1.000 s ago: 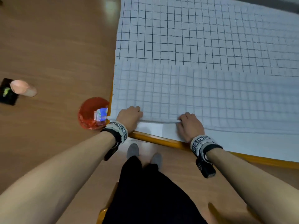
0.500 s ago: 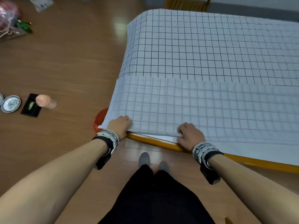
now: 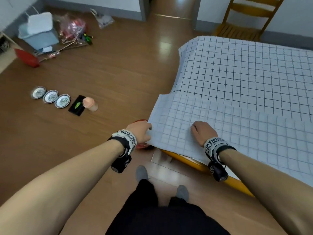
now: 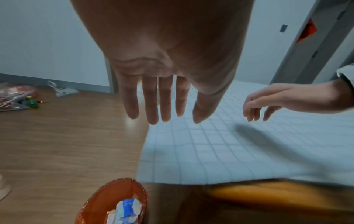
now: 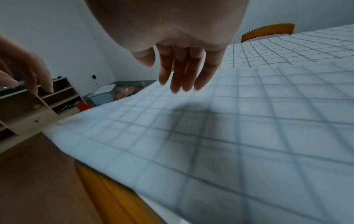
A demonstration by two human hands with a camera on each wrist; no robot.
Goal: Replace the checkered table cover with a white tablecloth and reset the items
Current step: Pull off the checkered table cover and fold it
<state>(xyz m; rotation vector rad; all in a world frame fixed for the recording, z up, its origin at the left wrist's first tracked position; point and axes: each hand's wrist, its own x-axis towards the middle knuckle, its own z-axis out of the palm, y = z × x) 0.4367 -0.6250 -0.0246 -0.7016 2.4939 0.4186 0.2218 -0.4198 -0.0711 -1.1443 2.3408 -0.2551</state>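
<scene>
The checkered cover lies over the table, whose yellow edge shows at the front. The cover's near part is folded back on itself as a pale flap. My left hand is at the flap's left corner. In the left wrist view its fingers are straight and hold nothing. My right hand hovers just over the flap. The right wrist view shows it with straight fingers and a shadow on the cloth below.
A red bowl with wrapped packets stands on the floor by the table corner. Three small plates, a black tray and a pink cup sit on the floor at left. A chair stands beyond the table, a bin and bags far left.
Both hands held the folded edge at the table's front before. Now they have let go, with fingers straight over the flap. The head view has tilted up.
</scene>
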